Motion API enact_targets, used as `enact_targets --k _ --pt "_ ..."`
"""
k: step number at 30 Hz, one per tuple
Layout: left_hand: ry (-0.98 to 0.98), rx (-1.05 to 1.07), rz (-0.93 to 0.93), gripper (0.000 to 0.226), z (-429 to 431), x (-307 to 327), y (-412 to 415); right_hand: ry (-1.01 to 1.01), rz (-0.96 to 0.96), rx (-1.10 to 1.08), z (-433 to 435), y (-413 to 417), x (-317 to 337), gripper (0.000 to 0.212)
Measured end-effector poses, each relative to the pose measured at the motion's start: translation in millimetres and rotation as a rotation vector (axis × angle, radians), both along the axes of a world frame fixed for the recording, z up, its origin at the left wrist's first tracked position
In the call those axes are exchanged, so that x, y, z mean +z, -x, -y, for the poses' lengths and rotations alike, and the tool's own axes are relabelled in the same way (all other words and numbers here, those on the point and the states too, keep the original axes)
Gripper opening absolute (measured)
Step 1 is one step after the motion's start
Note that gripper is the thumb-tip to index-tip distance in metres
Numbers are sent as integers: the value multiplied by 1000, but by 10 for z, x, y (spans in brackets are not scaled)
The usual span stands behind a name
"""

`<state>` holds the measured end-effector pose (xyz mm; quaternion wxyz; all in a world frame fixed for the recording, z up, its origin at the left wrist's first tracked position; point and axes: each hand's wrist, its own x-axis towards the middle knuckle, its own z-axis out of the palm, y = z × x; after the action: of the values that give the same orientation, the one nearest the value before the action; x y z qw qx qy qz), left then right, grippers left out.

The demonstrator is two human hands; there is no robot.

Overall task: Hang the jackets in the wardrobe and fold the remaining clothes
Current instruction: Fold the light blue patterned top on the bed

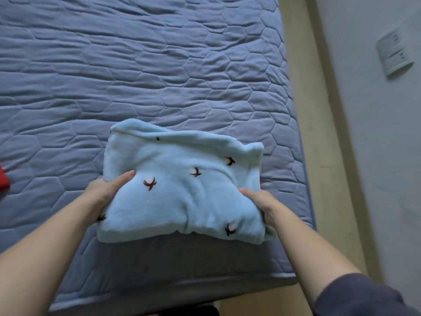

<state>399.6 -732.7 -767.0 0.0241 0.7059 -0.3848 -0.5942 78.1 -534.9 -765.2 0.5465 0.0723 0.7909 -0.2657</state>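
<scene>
left hand (107, 190) grips folded blue fleece (182, 185) edge | right hand (259, 201) grips opposite edge | on bed (136, 65)

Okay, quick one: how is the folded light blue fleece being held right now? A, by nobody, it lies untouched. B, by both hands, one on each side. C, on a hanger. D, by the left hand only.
B: the left hand grips the left side of the light blue fleece and the right hand grips its right side, over the quilted bed.
</scene>
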Motion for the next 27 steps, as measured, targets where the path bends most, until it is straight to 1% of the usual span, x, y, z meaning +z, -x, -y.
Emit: enact_targets --k 2,5,7,10,14,16,17,19,20,21,24,27 --pt "37 32 0 48 -63 189 35 51 74 20 -61 44 254 43" --pt "-5 59 -76 38 -182 712 -19 110 107 74 -154 26 806 30" --pt "-27 80 -120 36 -312 1160 -129 133 139 105 -234 -22 1219 30" --pt "-31 165 -178 37 -567 1888 -383 180 162 155 -346 -123 1904 31" --pt "70 288 -181 43 -1131 2859 -801 285 142 248 -428 -348 2816 30" --pt "137 407 -195 42 -1492 3283 -1022 355 152 321 -407 -490 3181 27" --pt "177 482 -211 37 -1691 3480 -1134 387 169 364 -388 -573 3352 25" --pt "254 643 -212 30 -2122 3865 -1361 446 245 449 -323 -754 3682 19" --pt "291 712 -202 32 -2359 4048 -1459 474 292 501 -297 -860 3842 17" --pt "333 775 -192 34 -2616 4226 -1558 504 331 567 -281 -981 4003 17" --pt "460 978 -163 27 -3395 4718 -1812 583 415 784 -275 -1413 4474 27" --pt "567 1157 -104 27 -4205 5106 -2004 636 465 1017 -360 -1939 4907 24"
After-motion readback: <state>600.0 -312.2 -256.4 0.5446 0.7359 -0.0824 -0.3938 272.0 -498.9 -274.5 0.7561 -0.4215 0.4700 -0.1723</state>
